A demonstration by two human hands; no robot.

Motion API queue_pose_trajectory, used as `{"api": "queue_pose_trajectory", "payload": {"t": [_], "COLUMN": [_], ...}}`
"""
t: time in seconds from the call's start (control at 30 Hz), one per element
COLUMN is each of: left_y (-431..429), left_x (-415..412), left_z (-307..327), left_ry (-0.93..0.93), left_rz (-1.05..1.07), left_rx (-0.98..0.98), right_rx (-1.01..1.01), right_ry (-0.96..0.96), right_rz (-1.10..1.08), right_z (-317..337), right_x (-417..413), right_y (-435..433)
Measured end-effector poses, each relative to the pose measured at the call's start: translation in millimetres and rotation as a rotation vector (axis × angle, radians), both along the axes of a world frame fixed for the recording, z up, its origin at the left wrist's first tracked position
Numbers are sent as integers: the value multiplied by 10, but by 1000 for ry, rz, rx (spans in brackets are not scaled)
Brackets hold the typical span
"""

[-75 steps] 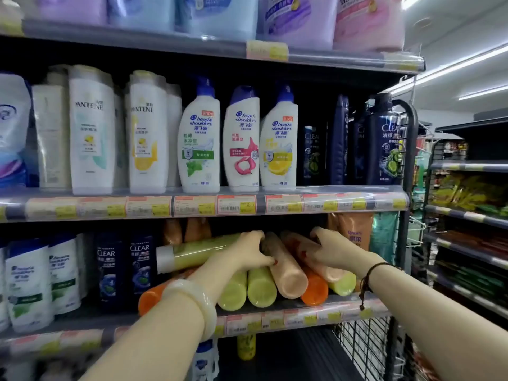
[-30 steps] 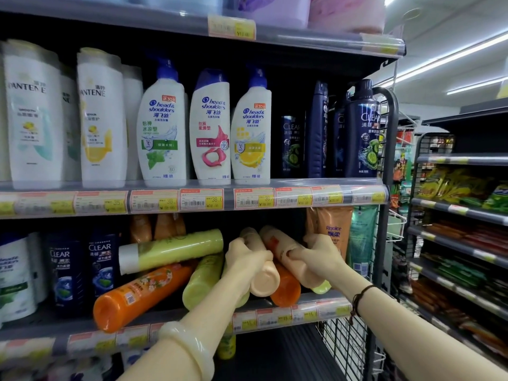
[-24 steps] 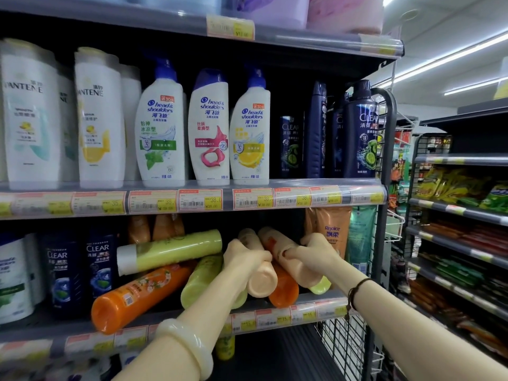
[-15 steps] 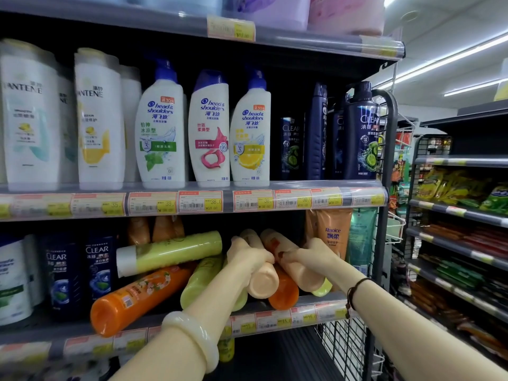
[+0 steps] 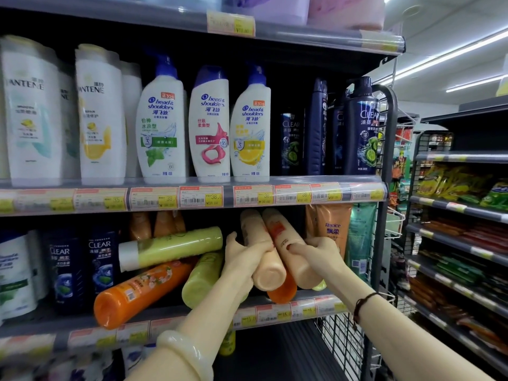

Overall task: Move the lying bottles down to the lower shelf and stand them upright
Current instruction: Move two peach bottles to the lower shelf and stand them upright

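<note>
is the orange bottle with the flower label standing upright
No, the orange bottle lies on its side with its end toward the camera, just below a lying yellow-green bottle.

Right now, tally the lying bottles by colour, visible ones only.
Yellow-green bottles: 3
Orange bottles: 2
Peach bottles: 2
Total: 7 in view
</note>
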State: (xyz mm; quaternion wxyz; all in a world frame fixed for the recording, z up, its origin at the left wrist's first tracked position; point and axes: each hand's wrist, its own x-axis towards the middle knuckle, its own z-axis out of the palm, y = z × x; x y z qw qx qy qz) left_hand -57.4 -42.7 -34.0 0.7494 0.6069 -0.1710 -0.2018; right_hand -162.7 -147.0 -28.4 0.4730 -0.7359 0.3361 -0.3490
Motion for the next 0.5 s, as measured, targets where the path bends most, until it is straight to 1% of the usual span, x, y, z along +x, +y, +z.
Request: {"api": "queue_pose_trajectory", "payload": {"t": [0.13,0.3,0.4,0.5], "left_y": [-3,20,24,39], "left_x": [-16,-21,-29,-32], "left_z": [59,49,21,-16], "left_ry": [104,114,119,104], "left_rz": [-85,-143,-155,-155], "left_rx": [-124,-172,-169,-119], "right_rx": [87,109,118,136], "right_ry": [-82,-121,-132,-150], "right_rz": [43,107,137,149], "right_z": [-22,-56,-55,-71], "right_x": [-42,-116,-137,-140], "right_y": [35,45,48,51]}}
